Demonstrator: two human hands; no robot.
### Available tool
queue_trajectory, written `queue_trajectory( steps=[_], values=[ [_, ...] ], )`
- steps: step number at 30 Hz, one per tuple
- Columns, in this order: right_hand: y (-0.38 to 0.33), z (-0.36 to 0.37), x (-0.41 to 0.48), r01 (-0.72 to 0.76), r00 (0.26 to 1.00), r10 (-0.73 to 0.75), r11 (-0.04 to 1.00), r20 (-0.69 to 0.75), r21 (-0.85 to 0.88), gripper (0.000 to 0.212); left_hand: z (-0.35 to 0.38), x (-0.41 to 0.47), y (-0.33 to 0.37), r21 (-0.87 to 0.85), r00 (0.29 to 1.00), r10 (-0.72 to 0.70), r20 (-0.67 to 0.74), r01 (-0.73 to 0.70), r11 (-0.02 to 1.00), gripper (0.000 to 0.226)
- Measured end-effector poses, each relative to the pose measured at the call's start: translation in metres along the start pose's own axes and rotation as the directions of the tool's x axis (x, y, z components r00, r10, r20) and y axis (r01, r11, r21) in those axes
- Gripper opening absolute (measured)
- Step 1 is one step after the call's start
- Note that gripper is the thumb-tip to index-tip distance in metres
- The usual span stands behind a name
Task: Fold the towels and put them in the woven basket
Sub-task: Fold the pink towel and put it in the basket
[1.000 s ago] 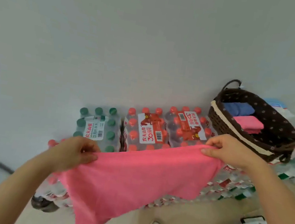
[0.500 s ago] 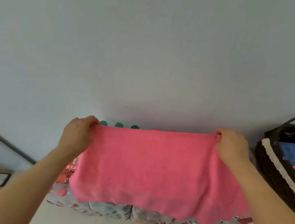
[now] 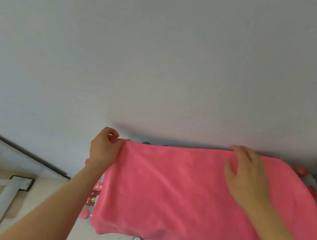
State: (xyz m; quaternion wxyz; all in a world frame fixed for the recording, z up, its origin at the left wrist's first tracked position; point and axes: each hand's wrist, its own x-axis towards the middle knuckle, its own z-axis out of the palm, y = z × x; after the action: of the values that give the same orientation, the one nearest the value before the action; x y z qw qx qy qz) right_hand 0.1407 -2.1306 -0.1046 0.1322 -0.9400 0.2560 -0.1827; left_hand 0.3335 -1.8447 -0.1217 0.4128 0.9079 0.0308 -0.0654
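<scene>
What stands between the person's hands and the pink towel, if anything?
Nothing visible does. The left hand pinches the pink towel at its far left corner, and the right hand lies flat on top of it near the far edge.

A plain pale grey wall [image 3: 162, 50] fills the upper frame, evenly lit. A dark strip [image 3: 20, 150] runs along its foot at left, above a beige floor [image 3: 49, 190]. A white tube frame [image 3: 2, 196] stands at lower left. Red-capped bottle packs [image 3: 97, 187] sit against the wall, mostly hidden.
</scene>
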Motion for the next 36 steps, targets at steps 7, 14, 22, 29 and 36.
queue_trajectory(
  steps=[7,14,22,29,36],
  values=[
    [-0.131,0.049,-0.043,0.219,0.860,-0.180,0.975,0.478,-0.027,0.066,0.002,0.018,-0.008,-0.011,0.999,-0.024,0.023,0.024,1.000,0.017],
    [-0.152,0.074,-0.040,0.141,0.812,-0.045,0.983,0.581,-0.120,0.093,0.004,0.028,-0.008,0.011,0.996,0.083,0.035,-0.083,0.996,0.010],
    [-0.155,0.082,-0.027,0.101,0.829,0.034,0.973,0.558,-0.208,0.090,-0.009,0.003,-0.029,0.187,0.827,0.561,0.022,-0.555,0.811,0.019],
    [-0.165,0.048,-0.066,0.066,0.841,0.030,0.985,0.540,-0.159,0.076,-0.023,-0.082,-0.086,0.257,0.414,0.614,0.672,-0.908,0.330,0.079],
    [-0.160,0.055,-0.124,0.012,0.794,0.097,0.985,0.600,-0.174,0.068,-0.033,-0.061,-0.095,0.241,0.341,0.605,0.720,-0.940,0.243,0.080]
  ],
)
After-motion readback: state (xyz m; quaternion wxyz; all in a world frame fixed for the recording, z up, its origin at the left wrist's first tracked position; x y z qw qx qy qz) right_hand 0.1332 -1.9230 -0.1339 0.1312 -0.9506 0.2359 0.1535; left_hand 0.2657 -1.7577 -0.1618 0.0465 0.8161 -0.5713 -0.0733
